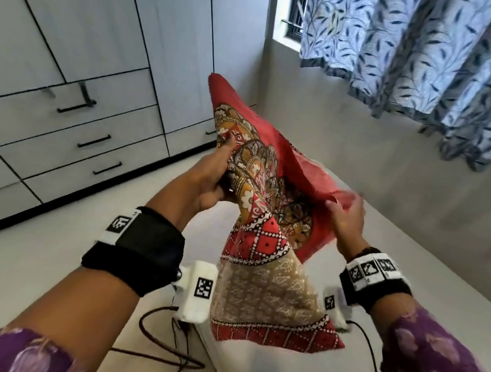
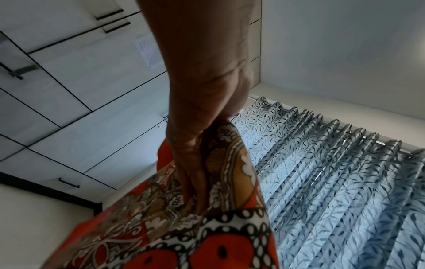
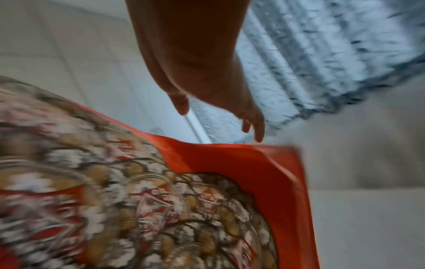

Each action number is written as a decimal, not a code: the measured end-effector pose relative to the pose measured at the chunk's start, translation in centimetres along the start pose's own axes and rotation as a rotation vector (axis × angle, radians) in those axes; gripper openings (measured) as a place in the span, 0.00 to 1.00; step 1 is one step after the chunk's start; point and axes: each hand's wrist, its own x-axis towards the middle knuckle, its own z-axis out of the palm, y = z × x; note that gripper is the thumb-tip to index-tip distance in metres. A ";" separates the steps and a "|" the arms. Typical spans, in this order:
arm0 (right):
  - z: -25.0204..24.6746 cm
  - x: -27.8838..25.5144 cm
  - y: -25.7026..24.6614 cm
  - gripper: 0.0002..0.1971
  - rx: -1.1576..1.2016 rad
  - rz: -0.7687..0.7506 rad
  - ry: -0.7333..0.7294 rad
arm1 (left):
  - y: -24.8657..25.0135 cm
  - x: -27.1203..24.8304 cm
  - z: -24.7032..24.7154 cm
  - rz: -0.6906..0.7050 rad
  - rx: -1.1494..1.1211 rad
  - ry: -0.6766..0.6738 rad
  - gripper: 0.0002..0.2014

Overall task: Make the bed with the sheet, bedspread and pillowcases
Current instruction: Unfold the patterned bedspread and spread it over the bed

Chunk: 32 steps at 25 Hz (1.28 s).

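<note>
A folded red cloth [image 1: 262, 195] with a brown, orange and white print hangs in the air over the bed's near corner. Its beige, red-bordered lower part dangles between my wrists. My left hand [image 1: 209, 180] grips the printed side, and in the left wrist view its fingers [image 2: 195, 182] are curled into the cloth [image 2: 230, 236]. My right hand [image 1: 345, 216] is at the plain red edge on the right. The blurred right wrist view shows its fingers [image 3: 253, 123] straight and just above that red edge [image 3: 230, 154], holding nothing.
A bare white mattress [image 1: 408, 324] runs along the grey wall under the blue leaf-print curtain [image 1: 435, 55]. A grey wardrobe with drawers [image 1: 62, 76] fills the left side. Black cables [image 1: 166, 350] lie on the pale floor by the bed's corner.
</note>
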 end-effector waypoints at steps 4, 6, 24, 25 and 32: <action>2.7 -3.0 -10.1 0.28 0.143 -0.135 -0.536 | 4.0 4.7 -1.0 0.017 -0.137 -0.006 0.21; 3.0 -3.9 -12.1 0.39 -0.019 -0.214 -0.757 | 6.2 6.7 -1.8 0.035 -0.209 0.010 0.26; 17.3 8.3 -22.7 0.18 -0.613 -0.544 -0.360 | 18.4 25.6 -14.4 0.122 -0.050 0.132 0.08; 18.6 8.5 -22.9 0.18 -0.624 -0.521 -0.332 | 18.8 26.8 -15.4 0.116 -0.023 0.093 0.08; 27.6 12.4 -24.9 0.07 -0.362 -0.293 -0.117 | 17.6 33.7 -21.8 0.155 0.146 -0.442 0.48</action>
